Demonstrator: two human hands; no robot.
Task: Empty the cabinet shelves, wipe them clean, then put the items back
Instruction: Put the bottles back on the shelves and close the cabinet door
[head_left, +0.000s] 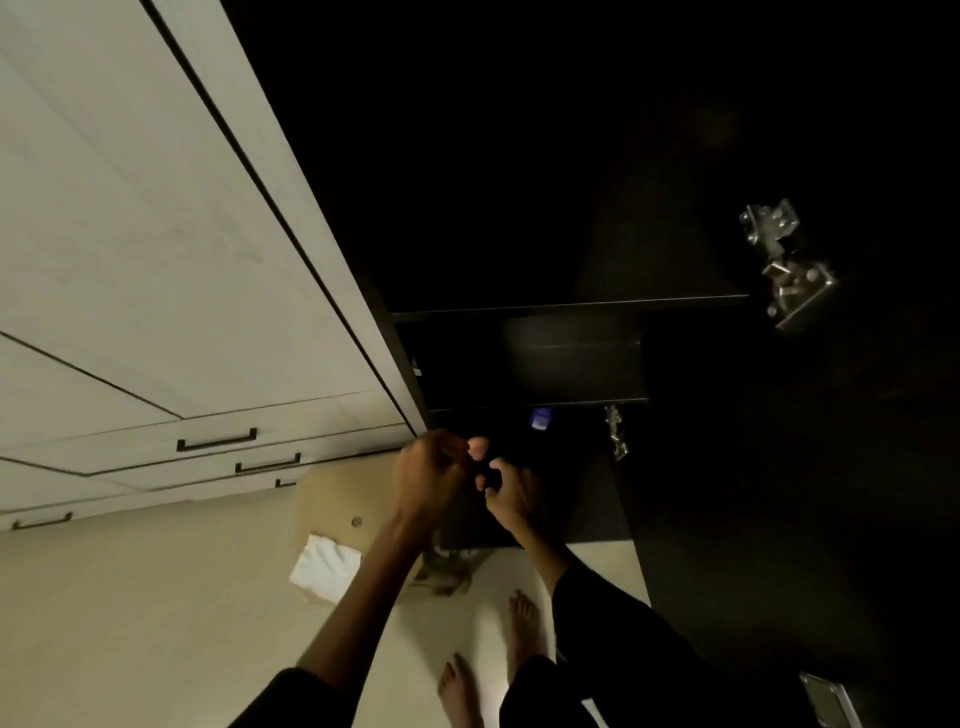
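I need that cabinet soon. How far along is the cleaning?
The upper shelves look dark and bare, though too dim to confirm. A small blue item remains on a lower shelf. Both hands meet at the cabinet front, contents unclear. A white cloth lies on the floor, so wiping and restocking seemingly remain.

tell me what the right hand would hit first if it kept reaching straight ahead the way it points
Probably the small blue item on the dark cabinet shelf, just beyond the right hand. The interior is very dark and depth is unclear, so something unseen could lie nearer.
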